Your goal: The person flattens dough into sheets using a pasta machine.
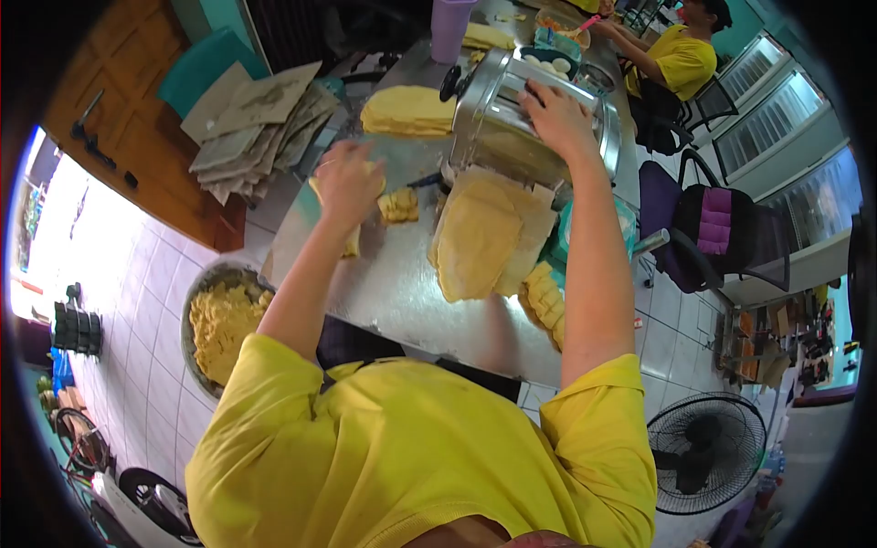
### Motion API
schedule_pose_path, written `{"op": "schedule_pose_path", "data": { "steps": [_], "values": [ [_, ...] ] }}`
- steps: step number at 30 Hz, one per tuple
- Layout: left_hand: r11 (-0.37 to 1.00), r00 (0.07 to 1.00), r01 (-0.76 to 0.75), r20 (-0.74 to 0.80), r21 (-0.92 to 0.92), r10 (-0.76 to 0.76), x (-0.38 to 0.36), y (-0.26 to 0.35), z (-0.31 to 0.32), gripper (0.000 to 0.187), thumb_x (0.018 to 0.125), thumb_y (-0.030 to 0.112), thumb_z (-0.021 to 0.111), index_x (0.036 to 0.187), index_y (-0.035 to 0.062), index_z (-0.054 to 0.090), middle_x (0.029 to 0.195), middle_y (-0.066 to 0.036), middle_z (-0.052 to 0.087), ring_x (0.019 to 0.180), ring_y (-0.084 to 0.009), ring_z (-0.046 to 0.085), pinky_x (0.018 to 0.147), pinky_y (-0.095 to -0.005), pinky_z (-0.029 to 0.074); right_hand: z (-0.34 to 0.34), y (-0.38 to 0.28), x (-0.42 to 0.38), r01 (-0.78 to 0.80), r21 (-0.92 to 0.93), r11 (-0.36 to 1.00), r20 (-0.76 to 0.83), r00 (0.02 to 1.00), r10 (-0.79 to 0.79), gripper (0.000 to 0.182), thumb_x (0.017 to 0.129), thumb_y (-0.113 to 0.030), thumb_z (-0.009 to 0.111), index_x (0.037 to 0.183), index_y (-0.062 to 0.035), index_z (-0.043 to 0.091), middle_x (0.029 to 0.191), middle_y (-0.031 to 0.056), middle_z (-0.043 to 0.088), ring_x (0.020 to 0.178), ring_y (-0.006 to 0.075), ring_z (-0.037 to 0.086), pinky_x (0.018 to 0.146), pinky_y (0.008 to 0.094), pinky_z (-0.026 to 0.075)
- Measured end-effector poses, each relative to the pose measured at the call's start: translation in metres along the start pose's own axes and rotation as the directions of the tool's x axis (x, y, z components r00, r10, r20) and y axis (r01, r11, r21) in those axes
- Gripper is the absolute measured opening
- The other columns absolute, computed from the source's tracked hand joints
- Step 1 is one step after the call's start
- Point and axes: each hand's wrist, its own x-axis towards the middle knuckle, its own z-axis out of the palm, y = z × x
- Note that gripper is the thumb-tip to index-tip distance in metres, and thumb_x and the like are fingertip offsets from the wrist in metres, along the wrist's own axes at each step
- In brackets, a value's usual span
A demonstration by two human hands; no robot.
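My right hand (559,117) lies with fingers spread on the ribbed top of a shiny metal pasta machine (498,114). In front of the machine, thin yellow dough sheets (480,239) hang in a layered stack over the work surface. My left hand (347,187) is blurred, low over a strip of yellow dough (352,245) that shows around and below it; I cannot tell whether its fingers grip the dough. Just right of that hand sits a small folded dough lump (399,206). A longer folded dough piece (544,304) lies near my right forearm.
The metal table (384,292) also bears a stack of dough sheets (406,110) and a purple container (449,32). A basin of crumbly dough (224,329) stands low at left, below cardboard sheets (260,123). Another person (681,57) works at the far end.
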Motion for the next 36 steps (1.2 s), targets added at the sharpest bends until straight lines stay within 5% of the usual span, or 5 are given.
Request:
{"op": "schedule_pose_path", "data": {
  "steps": [4, 6, 23, 28, 36],
  "values": [
    [0.988, 0.984, 0.108, -0.150, 0.107, -0.091, -0.015, -0.085, 0.003, 0.036, 0.082, 0.036, 0.060, 0.108, 0.0124, 0.059, 0.096, -0.012, 0.056, 0.089, -0.0296, 0.054, 0.080, -0.0401, 0.042, -0.001, -0.001, -0.001, -0.028, 0.018, 0.999, -0.023, 0.999, 0.029, 0.052, 0.090, -0.051, 0.033, 0.131, -0.0216, 0.044, 0.132, 0.0096, 0.044, 0.123, 0.0306, 0.039, 0.104, 0.0473, 0.020],
    [0.641, 0.732, 0.675, 0.438, -0.365, -0.522, -0.026, -0.109, 0.003, 0.037, 0.087, 0.037, 0.057, 0.111, 0.0094, 0.056, 0.091, -0.011, 0.059, 0.083, -0.0223, 0.057, 0.074, -0.0359, 0.045, 0.003, -0.002, -0.003, -0.020, -0.018, 1.000, -0.046, 0.999, 0.019, 0.045, 0.090, -0.044, 0.038, 0.128, -0.0233, 0.047, 0.132, 0.0067, 0.045, 0.122, 0.0286, 0.041, 0.102, 0.0493, 0.025],
    [0.077, 0.890, 0.433, 0.412, -0.898, -0.197, -0.020, -0.005, -0.073, 0.038, 0.078, -0.003, 0.050, 0.115, 0.0000, 0.047, 0.108, -0.012, 0.054, 0.099, -0.0206, 0.055, 0.082, -0.0303, 0.049, 0.011, -0.065, -0.105, 0.450, 0.321, 0.833, -0.781, 0.623, -0.036, 0.029, 0.082, -0.019, 0.061, 0.106, -0.0021, 0.058, 0.095, 0.0126, 0.058, 0.093, 0.0293, 0.056, 0.076, 0.0361, 0.046],
    [-0.075, 0.836, 0.547, 0.539, -0.833, 0.105, -0.014, 0.072, -0.052, 0.040, 0.075, -0.004, 0.050, 0.115, 0.0025, 0.049, 0.107, -0.008, 0.055, 0.091, -0.0151, 0.055, 0.078, -0.0258, 0.045, 0.031, -0.075, -0.145, -0.275, 0.957, -0.095, 0.267, 0.959, -0.090, 0.025, 0.081, -0.020, 0.066, 0.096, -0.0003, 0.060, 0.086, 0.0031, 0.059, 0.080, 0.0119, 0.055, 0.068, 0.0261, 0.045],
    [-0.075, 0.712, 0.693, 0.666, -0.717, 0.223, -0.030, 0.118, -0.025, 0.028, 0.082, 0.001, 0.059, 0.108, -0.0030, 0.050, 0.105, -0.010, 0.058, 0.094, -0.0138, 0.057, 0.081, -0.0273, 0.047, 0.038, -0.042, -0.177, -0.173, 0.985, 0.018, 0.171, 0.981, 0.094, 0.019, 0.081, -0.012, 0.066, 0.094, -0.0002, 0.059, 0.079, -0.0009, 0.057, 0.071, 0.0057, 0.050, 0.064, 0.0212, 0.042]
  ]
}}
